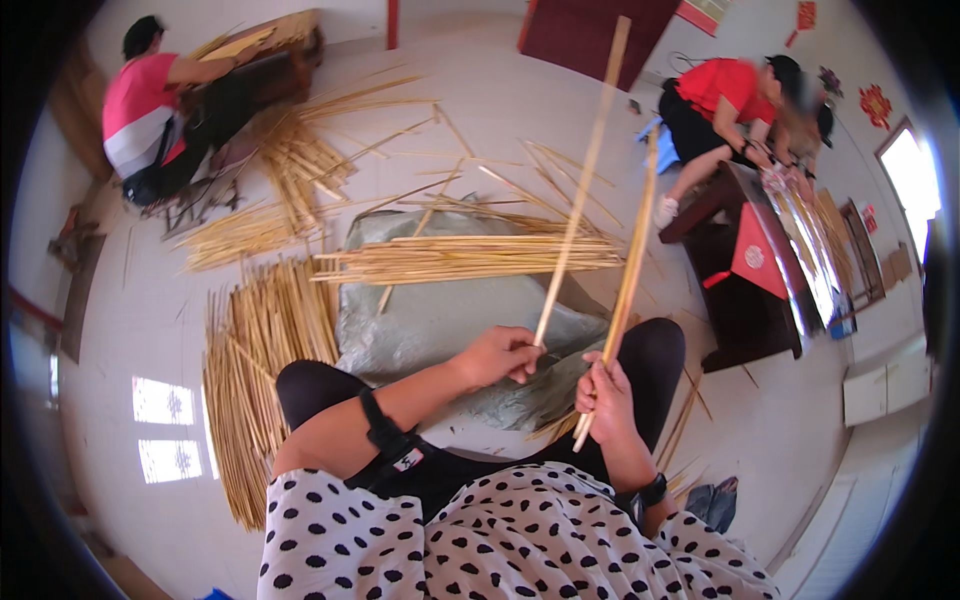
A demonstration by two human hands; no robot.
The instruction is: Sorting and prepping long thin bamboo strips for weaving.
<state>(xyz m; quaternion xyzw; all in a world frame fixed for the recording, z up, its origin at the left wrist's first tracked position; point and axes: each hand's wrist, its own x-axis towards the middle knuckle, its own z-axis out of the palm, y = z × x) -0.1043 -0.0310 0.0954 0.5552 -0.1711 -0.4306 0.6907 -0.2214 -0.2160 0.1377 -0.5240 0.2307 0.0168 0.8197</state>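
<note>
My left hand (503,356) is closed around the lower end of a long, pale bamboo strip (583,190), which slants up and away to the right. Gripped in my right hand (606,397) are a few long bamboo strips (630,265), held nearly upright, their lower ends poking out below my fingers. The two hands are apart, just above a grey-green plastic sack (440,318) between my knees. Across the top of that sack lies a loose bundle of bamboo strips (470,258).
A big pile of bamboo strips (262,370) lies by my left knee, with more strips (300,165) scattered beyond. One person (150,110) sits working at the far left. Two people bend over a dark wooden table (735,265) at right.
</note>
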